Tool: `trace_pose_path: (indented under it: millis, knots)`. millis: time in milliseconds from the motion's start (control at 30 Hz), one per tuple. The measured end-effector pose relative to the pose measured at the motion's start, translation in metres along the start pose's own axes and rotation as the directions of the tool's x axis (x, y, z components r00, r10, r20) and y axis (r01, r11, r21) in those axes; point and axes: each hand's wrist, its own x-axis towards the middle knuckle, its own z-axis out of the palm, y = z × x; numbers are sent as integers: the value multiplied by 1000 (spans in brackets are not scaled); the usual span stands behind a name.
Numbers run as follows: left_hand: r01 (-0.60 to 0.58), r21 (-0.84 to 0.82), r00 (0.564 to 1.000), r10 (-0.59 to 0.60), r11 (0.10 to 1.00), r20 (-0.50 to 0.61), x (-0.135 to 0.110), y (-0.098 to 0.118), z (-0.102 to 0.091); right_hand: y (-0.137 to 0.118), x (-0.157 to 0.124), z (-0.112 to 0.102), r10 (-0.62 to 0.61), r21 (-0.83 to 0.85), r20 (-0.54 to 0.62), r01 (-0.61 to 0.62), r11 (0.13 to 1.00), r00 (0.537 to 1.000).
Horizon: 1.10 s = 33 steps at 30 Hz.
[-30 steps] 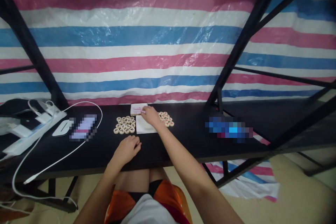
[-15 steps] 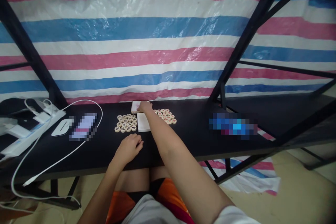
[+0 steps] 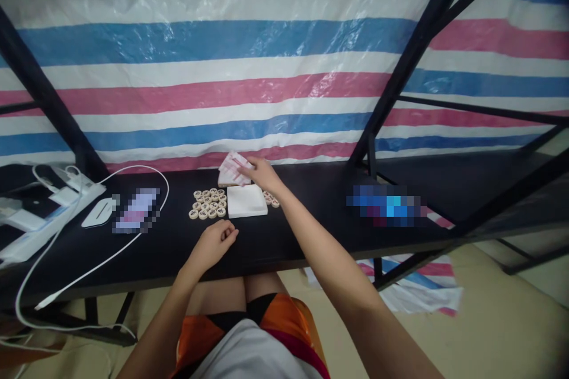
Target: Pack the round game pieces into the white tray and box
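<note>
My right hand [image 3: 263,173] pinches a folded paper sheet [image 3: 235,167], white with reddish print, at its right edge. The sheet is tilted up over a small open-looking box [image 3: 227,183] at the back of the black table. In front of that box lies a plain white box part [image 3: 247,201], its inside not visible. To its left sit Chinese chess pieces [image 3: 208,204], round and pale with dark characters, in rows. On the right, red-marked pieces [image 3: 272,199] are mostly hidden by my right arm. My left hand [image 3: 216,243] rests near the front edge, fingers curled, holding nothing I can see.
At the left lie a white power strip [image 3: 53,219] with plugs, a white cable [image 3: 100,257], a flat white device [image 3: 98,212] and a blurred phone [image 3: 137,210]. A blurred blue item [image 3: 386,206] is at the right. Black metal posts [image 3: 391,83] and a striped sheet [image 3: 222,89] stand behind.
My right hand has lifted the folded sheet from the back box and drawn slightly right, uncovering the white box part. My left hand stays by the front edge, its fingers curled.
</note>
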Motion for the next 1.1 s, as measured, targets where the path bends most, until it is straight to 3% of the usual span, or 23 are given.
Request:
trace_pose_path:
  millis: [133,267,367,467,600,700,800,967,1100]
  knots:
    - [76,-410,995,-98,909,-34,1,8,5,-4,-71,-8,67,268,168,-111,957,984]
    - [63,-530,995,-98,846,-37,1,10,6,9,-108,13,146,329,350,-267,906,925]
    - [107,-498,992,-127,860,-5,1,8,4,18,-114,33,119,344,327,-235,909,938]
    - [126,-454,986,-162,882,-42,0,7,2,23,-118,45,121,381,215,-197,904,969]
    - [112,-462,974,-189,880,-125,0,4,1,24,-129,48,183,380,55,-190,905,982]
    - [100,-479,979,-172,872,-109,1,1,3,24,-136,47,210,389,-13,-188,902,978]
    - [106,-493,983,-164,863,-76,3,-2,6,23,-137,45,196,393,40,-195,899,980]
    - [220,-552,971,-237,804,42,2,-2,10,22,-137,44,184,415,86,-203,887,979]
    - [199,-521,978,-198,830,58,0,1,9,23,-139,43,207,430,87,-224,874,974]
